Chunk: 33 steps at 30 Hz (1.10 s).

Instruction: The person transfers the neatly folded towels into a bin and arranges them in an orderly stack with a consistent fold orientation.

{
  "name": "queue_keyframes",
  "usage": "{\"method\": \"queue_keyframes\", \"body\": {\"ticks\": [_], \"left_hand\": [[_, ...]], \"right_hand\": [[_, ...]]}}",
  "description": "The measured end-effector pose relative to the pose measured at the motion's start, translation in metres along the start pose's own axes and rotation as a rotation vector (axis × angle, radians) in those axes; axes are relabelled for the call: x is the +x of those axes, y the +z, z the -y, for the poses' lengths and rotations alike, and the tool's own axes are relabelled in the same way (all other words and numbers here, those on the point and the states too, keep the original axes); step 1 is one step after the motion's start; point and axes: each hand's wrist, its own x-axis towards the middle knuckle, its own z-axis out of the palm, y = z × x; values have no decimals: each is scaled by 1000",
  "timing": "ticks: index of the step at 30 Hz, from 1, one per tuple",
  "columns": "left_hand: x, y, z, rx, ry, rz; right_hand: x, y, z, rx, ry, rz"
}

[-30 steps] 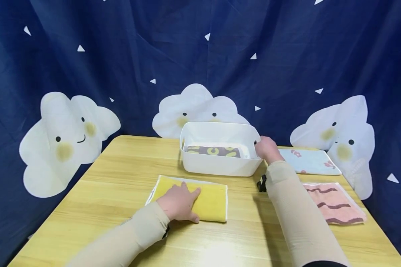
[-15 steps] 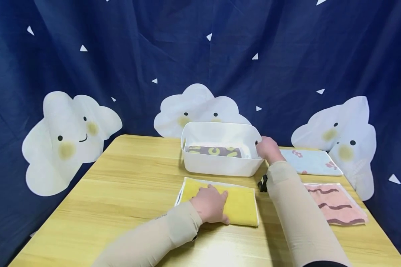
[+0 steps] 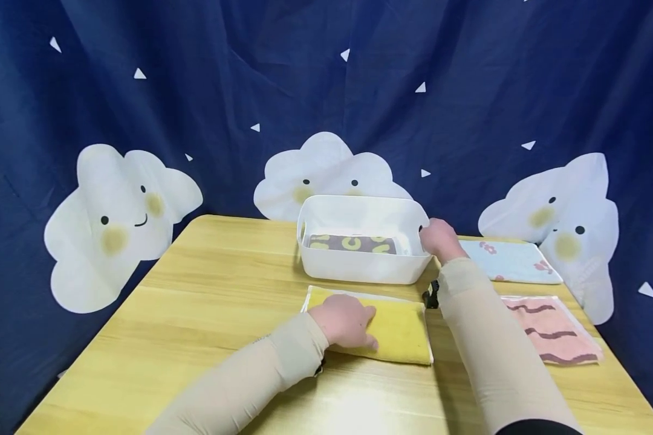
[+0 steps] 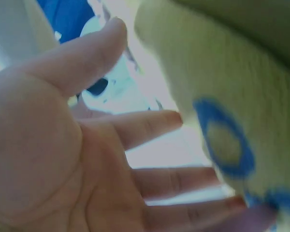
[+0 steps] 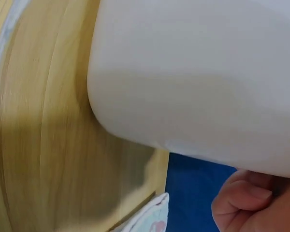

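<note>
Left hand (image 3: 344,321), fingers outspread, touches folded yellow cloth towel (image 3: 399,332); right hand (image 3: 441,240), fingers curled, grips white plastic basket (image 3: 359,267) near counter's (image 3: 196,272) far edge; dragging might unfold towel.

A smooth white plastic box with rounded corners (image 5: 193,82) fills the upper right, a grey band of shade crossing its wall. Beside it spreads a pale yellow wood-grained table (image 5: 34,96), darkened by soft shadow. At the lower right, the right grip (image 5: 256,208), a bare hand with curled fingers, meets the box's edge. The corner of a white-edged, pale blue cloth with a pink motif (image 5: 149,220) shows at the bottom, next to deep blue fabric (image 5: 198,188).
</note>
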Motion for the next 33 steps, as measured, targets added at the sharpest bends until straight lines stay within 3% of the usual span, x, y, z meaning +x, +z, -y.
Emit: {"method": "queue_keyframes", "body": {"ticks": [3, 7, 9, 12, 14, 17, 23, 28, 33], "left_hand": [[-2, -2, 14, -79, 35, 5], [-6, -4, 33, -194, 67, -29], [-11, -5, 43, -236, 69, -64], [-22, -4, 61, -298, 52, -127], [-29, -2, 73, -320, 29, -162], [-37, 3, 87, -342, -19, -189], [-45, 11, 104, -372, -130, -191], [-44, 18, 107, -360, -215, -183], [-43, 20, 110, -377, -238, -200]], "right_hand": [[-3, 0, 0, 110, 16, -54], [-13, -6, -9, 280, 8, -200], [-22, -10, -14, 300, -25, -262], [-39, -13, -20, 237, -97, -280], [-54, -14, -25, 158, -158, -248], [-76, -14, -33, 34, -253, -135], [-105, -2, -49, -143, -378, 97], [-117, 14, -57, -166, -390, 234], [-121, 23, -64, -129, -410, 285]]}}
